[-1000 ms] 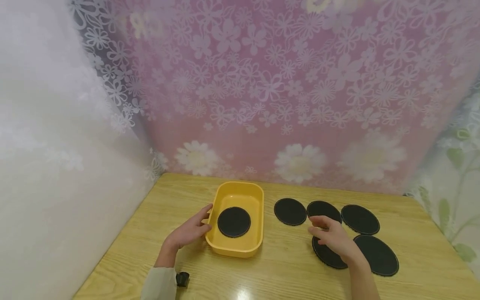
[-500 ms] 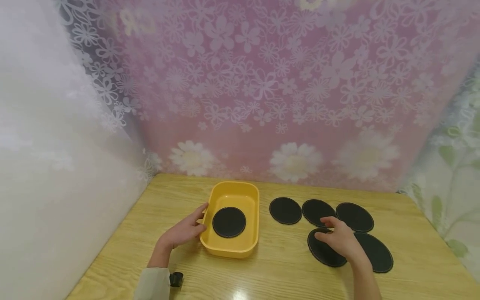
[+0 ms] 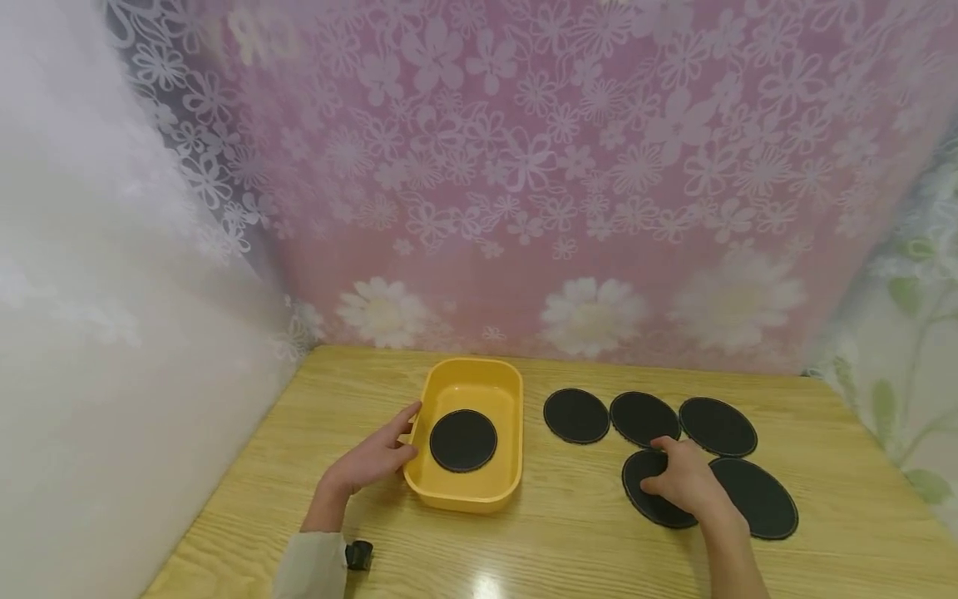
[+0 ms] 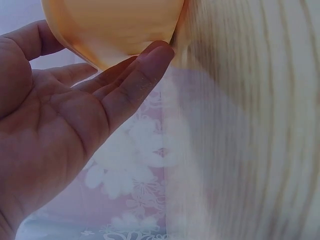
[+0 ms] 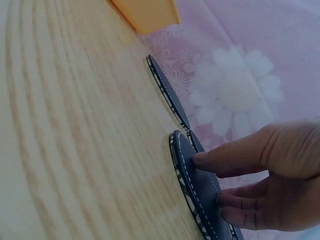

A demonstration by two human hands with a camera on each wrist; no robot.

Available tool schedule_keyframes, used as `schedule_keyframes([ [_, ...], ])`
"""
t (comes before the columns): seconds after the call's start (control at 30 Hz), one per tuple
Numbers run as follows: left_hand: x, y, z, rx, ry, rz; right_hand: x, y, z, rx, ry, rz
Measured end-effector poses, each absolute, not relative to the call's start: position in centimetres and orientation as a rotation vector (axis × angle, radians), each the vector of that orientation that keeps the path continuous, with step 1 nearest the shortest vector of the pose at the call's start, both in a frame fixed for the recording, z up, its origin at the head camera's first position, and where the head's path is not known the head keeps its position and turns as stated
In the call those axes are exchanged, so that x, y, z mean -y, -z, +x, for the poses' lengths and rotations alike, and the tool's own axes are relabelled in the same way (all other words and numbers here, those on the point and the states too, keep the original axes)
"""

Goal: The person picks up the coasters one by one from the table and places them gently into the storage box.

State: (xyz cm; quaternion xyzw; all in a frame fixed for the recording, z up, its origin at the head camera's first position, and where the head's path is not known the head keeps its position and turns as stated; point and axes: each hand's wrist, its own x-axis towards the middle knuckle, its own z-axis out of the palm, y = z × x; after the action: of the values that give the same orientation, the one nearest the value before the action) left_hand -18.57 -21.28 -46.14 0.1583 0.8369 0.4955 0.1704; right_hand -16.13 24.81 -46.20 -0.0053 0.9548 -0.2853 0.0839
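My left hand (image 3: 370,457) touches the left outer wall of a yellow rectangular tub (image 3: 516,391). In the left wrist view, fairly straight fingers (image 4: 132,90) rest against the tub's wall (image 4: 115,25). Inside the tub lies one round black coaster (image 3: 463,441). My right hand (image 3: 684,478) is over another black coaster (image 3: 642,499) at the near right, which lies flat on the table. In the right wrist view, the thumb touches the top of this stitched coaster (image 5: 187,165), and the other fingertips are near or on its surface, not curled under it.
Three coasters stand in a back row: left (image 3: 576,416), middle (image 3: 644,418) and right (image 3: 718,427). One more coaster (image 3: 756,499) lies right of my right hand. Flowered cloth (image 3: 524,249) hangs behind the wooden table (image 3: 554,532). A small black object (image 3: 359,555) is by the left sleeve.
My right hand has come down and nearer onto the near coaster, its thumb now over it. The left hand stays at the tub. The whole view has shifted slightly.
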Motion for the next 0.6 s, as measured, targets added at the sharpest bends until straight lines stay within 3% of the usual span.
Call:
schedule_keyframes([
  [0.6, 21.1, 46.5, -18.8, -2.351, -1.436, 0.457, -26.5, 46.5, -15.9, -2.823, 0.785, -0.155],
])
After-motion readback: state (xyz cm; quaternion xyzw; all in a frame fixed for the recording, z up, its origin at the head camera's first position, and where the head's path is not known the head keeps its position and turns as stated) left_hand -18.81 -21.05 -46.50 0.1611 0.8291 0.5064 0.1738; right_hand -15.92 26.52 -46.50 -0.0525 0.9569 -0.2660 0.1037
